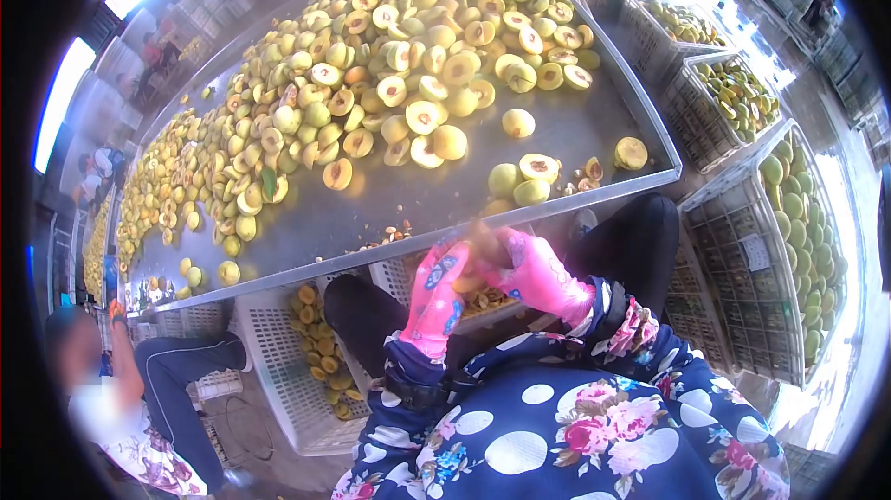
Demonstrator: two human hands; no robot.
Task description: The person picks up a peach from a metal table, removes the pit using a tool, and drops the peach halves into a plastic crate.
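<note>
My left hand [434,301], in a pink glove with blue patches, is closed just beyond the table's near edge, over my lap. Close beside it, my right hand [536,279], also pink-gloved, has its fingers curled inward. A blurred, brownish patch lies between the fingertips, and I cannot make out what the hands hold. Below them is a white crate [483,319] with yellowish pieces in it. On the metal table [445,198] in front lie several halved yellow-green fruits, peach-like; the nearest are a cut half [539,167] and a rounded half [532,192].
A large heap of halved fruit [371,83] covers the table's far side. White crate [278,379] with fruit halves stands by my left leg. Crates of whole green fruit [789,240] line the right. A seated co-worker [139,407] is at lower left.
</note>
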